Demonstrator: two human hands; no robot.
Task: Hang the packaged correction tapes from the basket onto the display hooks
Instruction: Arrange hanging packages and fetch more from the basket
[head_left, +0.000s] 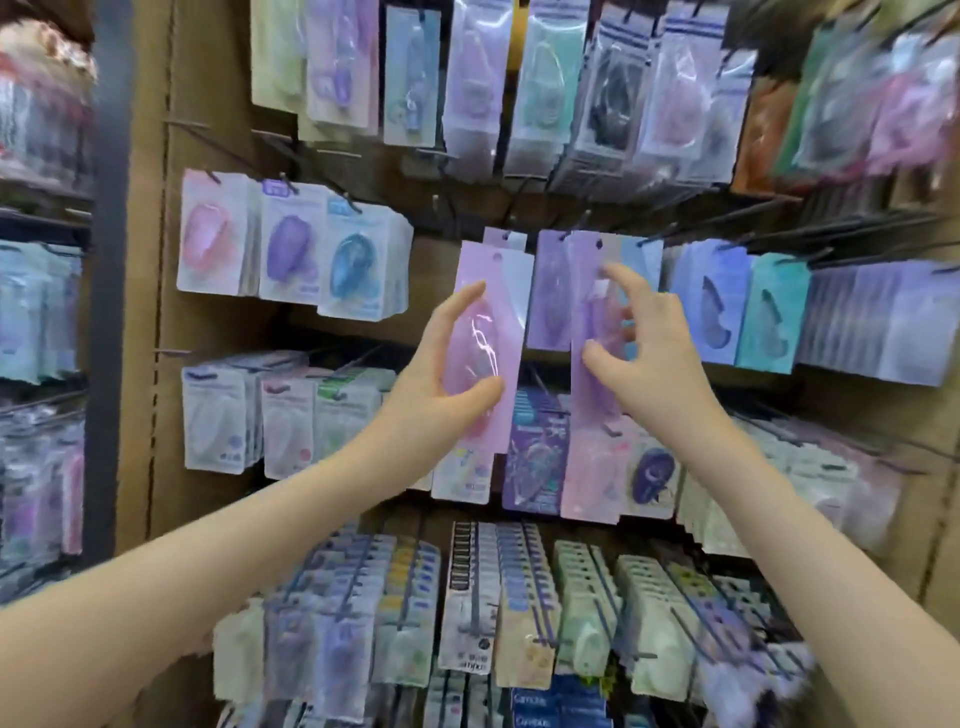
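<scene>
Glossy pink pack (496, 301), lilac pack (585, 291)

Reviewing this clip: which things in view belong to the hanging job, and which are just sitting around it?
Job:
- pink pack, held in the left hand
- lilac pack, held in the right hand
- display hooks
(The basket is not in view.)

Around:
- teal pack, already hung at right
- white packs, lower left
- bottom rows of packs
</scene>
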